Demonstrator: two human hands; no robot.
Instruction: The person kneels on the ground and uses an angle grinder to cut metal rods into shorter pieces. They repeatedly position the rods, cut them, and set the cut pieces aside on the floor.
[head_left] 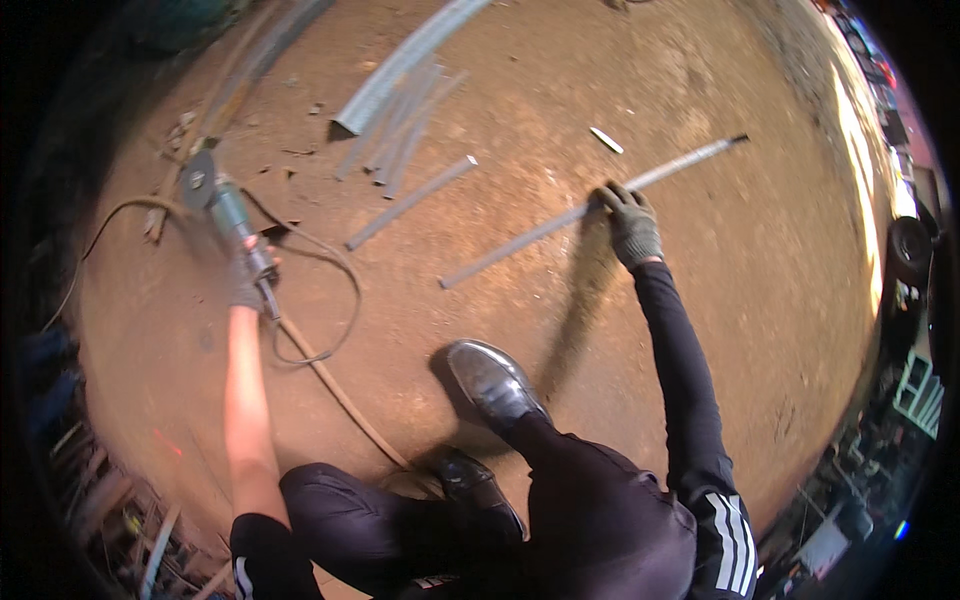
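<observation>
My left hand (244, 280), blurred at the edge, is wrapped round the body of an angle grinder (229, 208). Its dark disc points away from me, tilted up off the ground. In a grey knitted glove, my right hand (634, 232) grips a long, thin metal tube (530, 236) past its middle, with the fingers curled over it. The tube slants from near my feet up to the far right, and its far tip looks dark. A shorter metal tube (410, 203) lies on the ground between my two hands.
Several thin metal strips (408, 130) lie beside a wide galvanised channel (405, 70) at the far side. A white stick-like piece (606, 140) rests beyond my right hand. The grinder's cable (352, 290) loops towards my shoes (490, 378). Clutter lines both sides, including a tyre (910, 245).
</observation>
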